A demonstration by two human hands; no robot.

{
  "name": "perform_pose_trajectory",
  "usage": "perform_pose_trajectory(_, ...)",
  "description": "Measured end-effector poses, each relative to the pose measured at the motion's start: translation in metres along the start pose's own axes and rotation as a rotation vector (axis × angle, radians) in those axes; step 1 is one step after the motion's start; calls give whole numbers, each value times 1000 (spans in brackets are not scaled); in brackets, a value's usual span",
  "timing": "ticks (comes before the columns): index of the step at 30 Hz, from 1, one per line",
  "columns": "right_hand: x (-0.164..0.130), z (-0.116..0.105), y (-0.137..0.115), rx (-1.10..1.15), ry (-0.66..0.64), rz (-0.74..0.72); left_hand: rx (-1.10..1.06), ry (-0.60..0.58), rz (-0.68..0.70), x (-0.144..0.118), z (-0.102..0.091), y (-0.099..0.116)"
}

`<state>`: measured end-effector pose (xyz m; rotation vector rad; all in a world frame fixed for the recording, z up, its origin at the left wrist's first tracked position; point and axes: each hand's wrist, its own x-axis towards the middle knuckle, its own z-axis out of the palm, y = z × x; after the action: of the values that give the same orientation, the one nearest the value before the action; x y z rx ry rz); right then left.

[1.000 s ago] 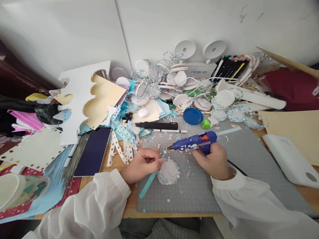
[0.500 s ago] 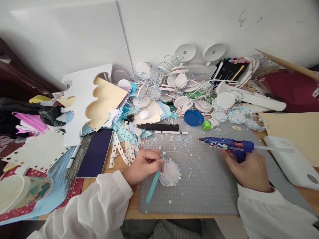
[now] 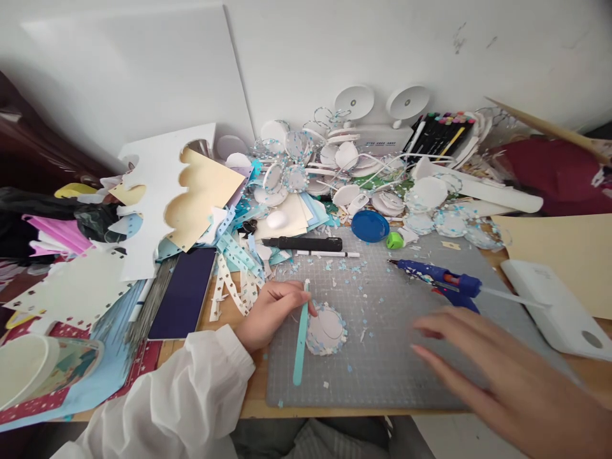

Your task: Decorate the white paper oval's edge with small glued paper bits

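My left hand has its fingers closed around slim teal tweezers, whose tip points toward the back of the mat. Right beside these fingers, a round white disc edged with tiny pale blue and white pieces lies on the grey cutting mat. My right hand, slightly blurred, is above the mat's right side with fingers stretched out and nothing in them. Beyond its fingertips a blue glue gun rests on the mat, a glue stick jutting from its rear.
Behind the mat are piled white discs with beaded wire, a blue lid and a black pen-shaped cutter. A phone and a paper tub are at left. A white device stands at right.
My right hand has let go of the glue gun and drawn back toward me. The gun now lies tilted on the mat. The tweezers in my left hand have swung more upright.
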<state>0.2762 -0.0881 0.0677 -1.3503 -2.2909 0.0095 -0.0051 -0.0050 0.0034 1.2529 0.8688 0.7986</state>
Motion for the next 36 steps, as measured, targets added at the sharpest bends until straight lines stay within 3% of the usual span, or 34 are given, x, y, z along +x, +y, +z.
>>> perform_pose_trajectory(2, 27, 16, -19, 3, -34, -160, -49, 22, -24, 0, 1, -1)
perform_pose_trajectory(5, 60, 44, -33, -49, 92, -380, -136, 62, -36, 1, 1, -4)
perform_pose_trajectory(9, 87, 72, -38, -76, 154, -558, -216, 121, -28, 3, 1, -7)
perform_pose_trajectory(13, 98, 84, -40, -45, 232, -682, -217, 107, -8, 3, 3, -6)
perform_pose_trajectory(16, 98, 85, -36, 17, 269, -684, -168, 96, -10, 3, 3, -2)
perform_pose_trajectory(19, 91, 82, -22, 152, 291, -537, 10, 141, 5, 3, 2, 2)
perform_pose_trajectory(22, 79, 83, -4, 365, 378, -233, 236, 193, 83, 3, 0, 7)
perform_pose_trajectory(25, 68, 89, 9, 631, 470, 80, 372, 128, 201, 3, 1, 10)
perform_pose_trajectory(27, 63, 93, 12, 804, 441, 235, 460, 60, 260, 3, 2, 10)
perform_pose_trajectory(31, 61, 93, 7, 1007, 350, 361, 608, -51, 340, 2, 5, 9)
perform_pose_trajectory(36, 61, 87, 1, 1069, 216, 382, 593, -30, 336, 3, 4, 8)
